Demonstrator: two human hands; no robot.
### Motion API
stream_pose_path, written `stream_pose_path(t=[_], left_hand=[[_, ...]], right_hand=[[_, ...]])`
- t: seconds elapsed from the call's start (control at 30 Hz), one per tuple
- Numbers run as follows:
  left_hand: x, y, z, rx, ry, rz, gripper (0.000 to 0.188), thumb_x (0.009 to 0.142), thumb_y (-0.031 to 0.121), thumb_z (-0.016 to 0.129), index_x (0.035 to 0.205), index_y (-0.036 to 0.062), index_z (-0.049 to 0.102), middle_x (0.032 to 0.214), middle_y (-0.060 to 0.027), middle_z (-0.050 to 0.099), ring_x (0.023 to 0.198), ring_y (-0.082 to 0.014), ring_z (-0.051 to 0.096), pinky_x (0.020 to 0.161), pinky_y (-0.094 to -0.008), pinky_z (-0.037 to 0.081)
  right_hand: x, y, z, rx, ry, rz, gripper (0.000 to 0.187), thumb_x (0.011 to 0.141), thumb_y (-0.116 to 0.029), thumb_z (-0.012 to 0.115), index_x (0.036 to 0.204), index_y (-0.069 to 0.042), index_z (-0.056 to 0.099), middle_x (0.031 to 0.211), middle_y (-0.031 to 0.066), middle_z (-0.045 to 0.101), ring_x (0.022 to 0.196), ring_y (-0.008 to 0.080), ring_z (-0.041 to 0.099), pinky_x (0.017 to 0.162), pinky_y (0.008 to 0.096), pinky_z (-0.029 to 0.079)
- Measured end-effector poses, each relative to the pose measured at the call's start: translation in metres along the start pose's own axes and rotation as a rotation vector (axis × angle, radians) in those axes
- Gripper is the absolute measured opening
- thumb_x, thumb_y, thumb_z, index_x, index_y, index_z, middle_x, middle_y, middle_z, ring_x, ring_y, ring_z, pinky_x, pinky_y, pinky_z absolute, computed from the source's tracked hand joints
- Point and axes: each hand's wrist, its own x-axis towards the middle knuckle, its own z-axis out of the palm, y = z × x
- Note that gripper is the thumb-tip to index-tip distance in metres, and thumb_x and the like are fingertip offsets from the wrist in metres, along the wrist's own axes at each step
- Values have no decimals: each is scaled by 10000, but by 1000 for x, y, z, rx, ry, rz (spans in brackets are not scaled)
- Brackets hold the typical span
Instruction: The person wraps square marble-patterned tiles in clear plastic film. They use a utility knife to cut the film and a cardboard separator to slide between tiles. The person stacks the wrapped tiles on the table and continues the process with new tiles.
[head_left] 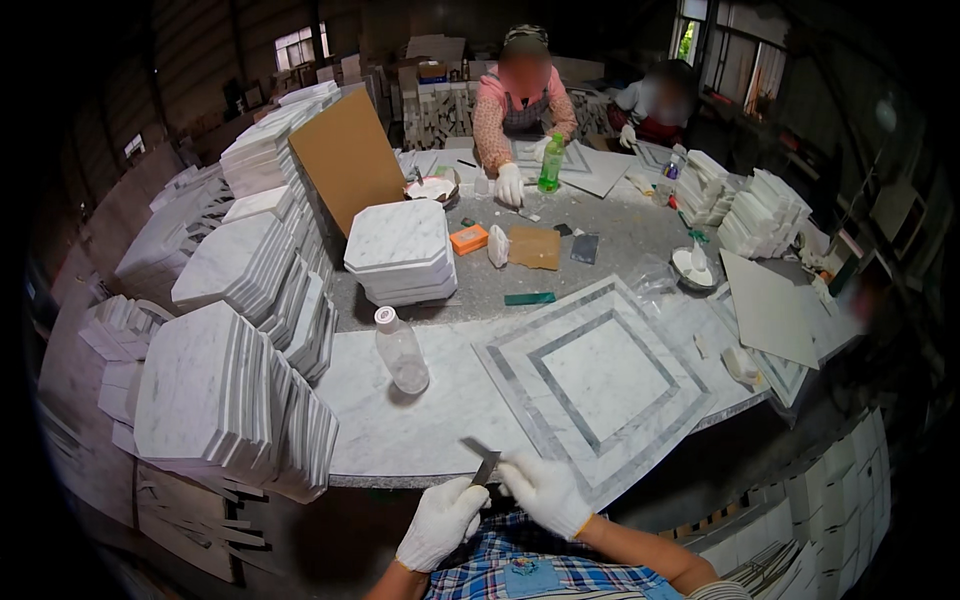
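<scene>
White knitted gloves cover both my hands, in front of the table's near edge. My left hand [440, 522] is closed on a small dark grey flat strip [486, 468], which sticks up from its fingertips. Its upper end meets a thin grey piece at an angle; whether they are one thing I cannot tell. Close by on the right, my right hand [545, 493] has its fingers curled in toward the strip; what they hold, if anything, is hidden. Beyond it lies a square marble panel [605, 380] with grey inlaid bands. A clear plastic bottle [403, 352] stands to the left.
Tall stacks of marble tiles [210, 385] line the left side, beside a leaning brown board [345, 160]. Mid-table are a tile stack [400, 245], an orange box [468, 239] and a green bottle [551, 163]. Two gloved co-workers are across the table. A bowl [692, 268] sits right.
</scene>
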Motion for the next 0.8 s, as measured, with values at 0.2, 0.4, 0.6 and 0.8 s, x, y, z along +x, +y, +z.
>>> stream_pose_path(t=[0.2,0.4,0.6,0.8], left_hand=[[1,1,-2,-13,-1,-14,346,956,264,533,812,-33,639,524,-45,531,460,-113,488,463,-289,382],[2,6,2,-62,29,9,333,946,253,544,795,-31,628,513,-45,522,444,-106,468,448,-284,367],[1,-2,1,-75,-1,-70,314,939,248,552,805,-24,631,517,-40,520,444,-107,473,441,-285,367],[2,2,0,-40,11,-27,323,948,252,533,810,-19,641,517,-36,518,450,-105,477,456,-290,386]], right_hand=[[9,-3,-4,86,9,128,237,1001,-297,574,1056,-99,693,704,115,679,642,293,691,572,381,524],[-3,2,9,-87,-39,-137,206,986,-272,600,1079,-110,686,700,106,674,632,302,683,568,383,525],[4,12,6,-42,60,-64,172,977,-273,616,1036,-123,676,696,123,658,624,325,665,562,403,515],[7,13,6,55,28,62,205,995,-263,579,1046,-96,686,726,120,688,642,293,692,566,385,531]])
